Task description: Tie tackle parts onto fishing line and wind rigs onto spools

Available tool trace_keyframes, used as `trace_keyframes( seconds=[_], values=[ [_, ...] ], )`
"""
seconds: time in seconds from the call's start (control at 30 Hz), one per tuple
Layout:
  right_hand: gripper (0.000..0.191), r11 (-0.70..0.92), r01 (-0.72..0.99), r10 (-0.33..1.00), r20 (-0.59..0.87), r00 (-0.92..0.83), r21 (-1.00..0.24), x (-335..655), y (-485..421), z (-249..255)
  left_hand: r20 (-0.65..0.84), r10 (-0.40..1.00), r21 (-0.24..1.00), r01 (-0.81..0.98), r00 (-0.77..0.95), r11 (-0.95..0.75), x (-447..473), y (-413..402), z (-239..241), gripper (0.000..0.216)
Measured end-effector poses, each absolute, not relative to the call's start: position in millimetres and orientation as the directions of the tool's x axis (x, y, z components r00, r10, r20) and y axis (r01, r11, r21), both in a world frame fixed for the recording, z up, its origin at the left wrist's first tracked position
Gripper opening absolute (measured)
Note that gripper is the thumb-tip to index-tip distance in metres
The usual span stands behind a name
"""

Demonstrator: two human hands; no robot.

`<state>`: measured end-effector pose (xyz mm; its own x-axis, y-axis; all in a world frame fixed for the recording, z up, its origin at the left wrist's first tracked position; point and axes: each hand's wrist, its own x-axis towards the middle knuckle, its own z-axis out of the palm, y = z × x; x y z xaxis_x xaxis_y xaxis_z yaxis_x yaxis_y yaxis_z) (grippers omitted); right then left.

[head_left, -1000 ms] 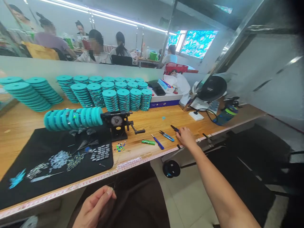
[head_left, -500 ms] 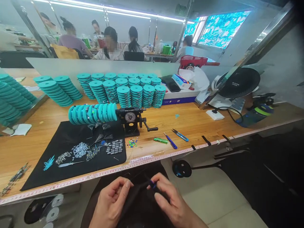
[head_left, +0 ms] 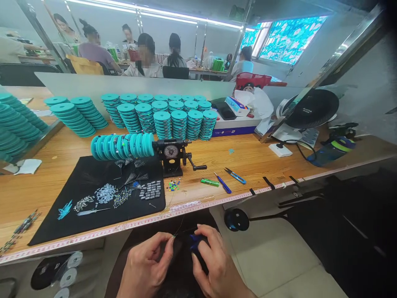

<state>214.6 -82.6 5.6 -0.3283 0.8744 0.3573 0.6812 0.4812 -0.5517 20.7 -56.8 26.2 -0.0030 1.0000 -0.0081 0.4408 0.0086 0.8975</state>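
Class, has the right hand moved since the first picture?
Yes: the right hand has gone from right of the blue snips to left of and below them in view.

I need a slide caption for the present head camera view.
Left hand pinches a fine line, right hand holds a blue tool; turquoise spools stand on the bench.
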Motion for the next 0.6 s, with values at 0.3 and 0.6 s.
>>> trace_keyframes(
  seconds=[0.3, 0.6],
  values=[
    [0.012, 0.434, 0.675, 0.900, 0.317, -0.299, -0.596, 203.4, -86.1, -7.1, -0.025, 1.000, 0.922, 0.388, 0.018, 0.016, 24.6, -56.3, 24.2, 0.019],
    [0.009, 0.376, 0.512, 0.925, 0.346, -0.158, -0.772, 185.2, -104.7, -29.5, -0.403, 0.905, 0.915, 0.029, 0.133, 0.403, 21.2, -63.7, 6.5, 0.042]
  ],
)
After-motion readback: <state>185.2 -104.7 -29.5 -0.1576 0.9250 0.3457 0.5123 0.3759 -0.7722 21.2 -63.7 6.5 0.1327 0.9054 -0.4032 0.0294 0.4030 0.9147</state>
